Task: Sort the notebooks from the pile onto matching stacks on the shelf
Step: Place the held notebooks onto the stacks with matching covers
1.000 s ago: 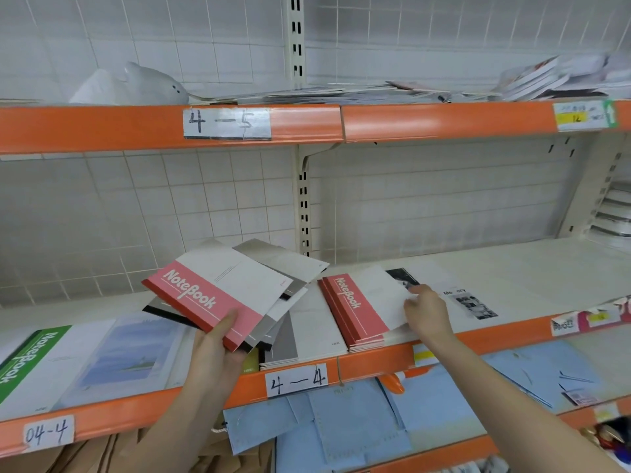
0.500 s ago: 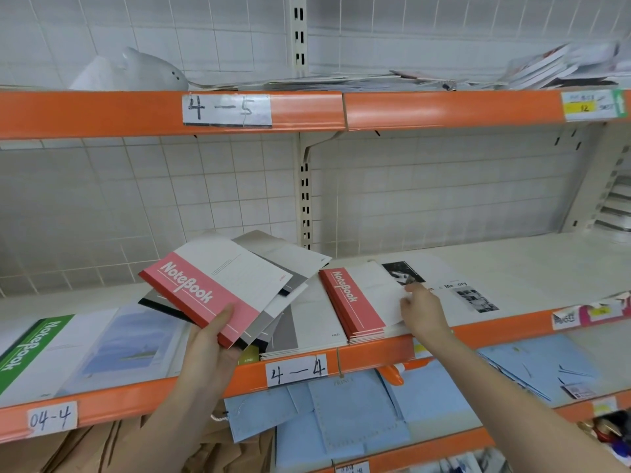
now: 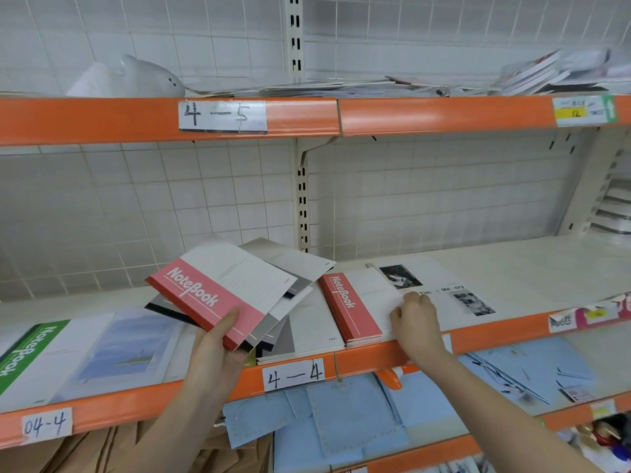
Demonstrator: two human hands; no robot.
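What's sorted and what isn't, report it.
Done: a red stack lies on the shelf, right hand resting on it. In hand: the left hand holds a fanned pile, red notebook on top. Left: that whole pile.

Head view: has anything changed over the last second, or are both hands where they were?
Little visibly changed. The left hand still grips the fanned notebooks, red one on top, above the shelf edge. The right hand still rests on the red notebook stack. Nothing taken or released; only the camera shifted slightly.
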